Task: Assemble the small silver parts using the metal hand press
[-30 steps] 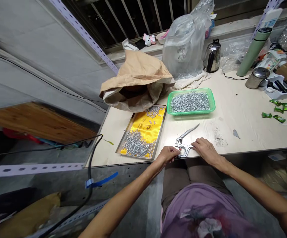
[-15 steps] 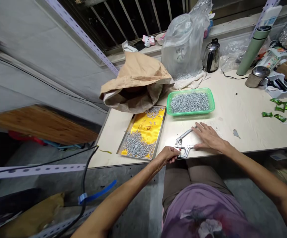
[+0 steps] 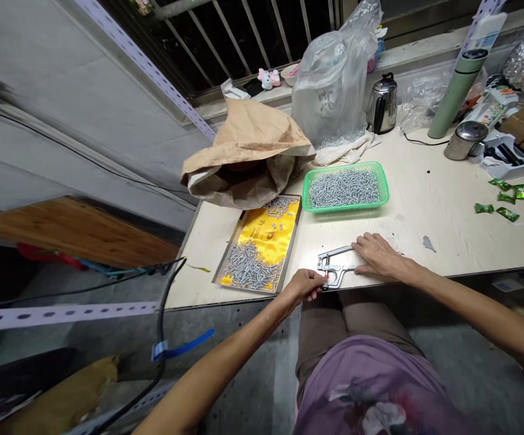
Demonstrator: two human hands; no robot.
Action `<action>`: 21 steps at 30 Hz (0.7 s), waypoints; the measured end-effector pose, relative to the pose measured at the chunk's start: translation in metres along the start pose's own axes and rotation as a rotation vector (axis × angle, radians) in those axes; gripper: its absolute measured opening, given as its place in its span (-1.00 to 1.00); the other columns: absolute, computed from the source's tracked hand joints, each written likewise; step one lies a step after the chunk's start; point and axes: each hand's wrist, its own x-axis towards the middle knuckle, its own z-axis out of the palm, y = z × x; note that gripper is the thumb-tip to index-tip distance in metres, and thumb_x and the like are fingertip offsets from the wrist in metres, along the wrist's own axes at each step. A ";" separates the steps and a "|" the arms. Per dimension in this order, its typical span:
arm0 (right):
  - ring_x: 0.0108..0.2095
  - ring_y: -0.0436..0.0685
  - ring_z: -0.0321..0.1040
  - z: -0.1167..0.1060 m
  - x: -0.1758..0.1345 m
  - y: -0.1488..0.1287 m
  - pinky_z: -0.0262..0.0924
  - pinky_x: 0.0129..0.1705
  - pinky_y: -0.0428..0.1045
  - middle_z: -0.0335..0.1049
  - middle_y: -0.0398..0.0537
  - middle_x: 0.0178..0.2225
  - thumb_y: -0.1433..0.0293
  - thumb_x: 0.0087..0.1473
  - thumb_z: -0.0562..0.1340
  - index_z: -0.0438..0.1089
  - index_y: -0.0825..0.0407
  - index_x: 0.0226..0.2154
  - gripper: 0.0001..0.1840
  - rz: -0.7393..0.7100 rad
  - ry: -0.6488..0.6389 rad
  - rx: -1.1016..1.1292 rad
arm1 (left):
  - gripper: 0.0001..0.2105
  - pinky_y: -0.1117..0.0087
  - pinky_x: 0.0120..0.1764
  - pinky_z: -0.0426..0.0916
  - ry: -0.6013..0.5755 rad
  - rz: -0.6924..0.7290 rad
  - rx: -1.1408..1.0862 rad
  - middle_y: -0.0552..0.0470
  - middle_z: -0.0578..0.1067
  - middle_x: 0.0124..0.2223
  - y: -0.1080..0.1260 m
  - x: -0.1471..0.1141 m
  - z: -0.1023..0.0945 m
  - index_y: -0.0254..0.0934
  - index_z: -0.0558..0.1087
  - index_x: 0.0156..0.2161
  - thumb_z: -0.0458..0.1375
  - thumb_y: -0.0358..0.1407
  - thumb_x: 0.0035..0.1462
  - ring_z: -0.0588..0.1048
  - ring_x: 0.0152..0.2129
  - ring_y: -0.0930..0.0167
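Silver hand-press pliers (image 3: 338, 267) with a spring and a C-shaped jaw lie flat by the table's front edge. My right hand (image 3: 374, 255) is closed on the ends of their two handles. At the jaw, my left hand (image 3: 306, 284) pinches with thumb and fingers; the small thing there is hidden, though a bit of red shows beside the fingertips. Behind the pliers stands a green plastic basket (image 3: 385, 192) full of small metal pieces. To the left lies a shallow tray (image 3: 290, 257) lined with yellow cloth, with more of these pieces heaped on it.
A brown paper bag (image 3: 253, 130) gapes behind the tray. Farther back are a clear plastic bag (image 3: 329, 90), a metal kettle (image 3: 383, 104), a green flask (image 3: 456, 96) and a steel mug (image 3: 465, 142). Green-wrapped sweets (image 3: 507, 198) lie at the right.
My right hand's fingers have closed in on the handles, and the upper handle has come down towards the lower one. My left hand stays at the jaw.
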 end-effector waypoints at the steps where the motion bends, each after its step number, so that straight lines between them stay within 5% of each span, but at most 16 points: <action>1: -0.17 0.25 0.21 0.001 -0.002 -0.001 0.08 -0.16 0.07 0.35 0.11 -0.21 0.19 0.00 0.36 0.36 0.13 -0.23 -0.61 -0.003 0.003 -0.001 | -0.73 0.49 -0.54 0.20 0.093 0.081 0.106 0.12 0.36 -0.63 -0.001 -0.001 0.000 -0.33 0.39 -0.53 0.17 -0.19 0.09 0.37 -0.67 0.50; 5: -0.18 0.24 0.21 0.004 -0.005 -0.007 0.08 -0.16 0.07 0.35 0.11 -0.22 0.25 0.05 0.32 0.36 0.15 -0.22 -0.68 -0.005 0.009 -0.008 | -0.82 0.35 -0.21 0.33 0.385 0.562 0.469 -0.06 0.51 -0.26 0.003 0.003 0.011 -0.30 0.48 -0.22 0.15 -0.24 0.13 0.47 -0.27 0.33; 9: -0.16 0.26 0.21 0.007 -0.009 -0.009 0.13 -0.17 0.08 0.34 0.13 -0.20 0.23 0.02 0.33 0.35 0.15 -0.16 -0.59 0.030 0.036 0.019 | -0.54 0.17 0.03 0.27 0.304 0.929 0.656 -0.17 0.38 0.09 0.019 0.021 0.027 -0.26 0.29 0.10 0.20 -0.20 0.10 0.33 0.02 0.22; 14: -0.13 0.30 0.22 0.006 -0.018 -0.006 0.20 -0.14 0.10 0.31 0.19 -0.12 0.27 -0.20 0.46 0.26 0.19 -0.01 -0.28 0.072 0.017 0.040 | -0.36 0.16 0.01 0.28 0.204 0.961 0.814 -0.19 0.34 0.10 0.034 0.039 0.028 -0.27 0.12 0.21 0.23 -0.15 0.08 0.34 -0.04 0.21; 21: -0.18 0.22 0.26 0.002 -0.020 -0.013 0.19 -0.19 0.03 0.36 0.09 -0.23 0.36 0.00 0.36 0.38 0.10 -0.22 -0.72 0.113 -0.031 0.025 | -0.59 0.23 -0.12 0.31 0.104 0.925 0.939 -0.12 0.40 -0.10 0.049 0.034 0.019 -0.29 0.36 -0.01 0.22 -0.12 0.09 0.34 -0.12 0.22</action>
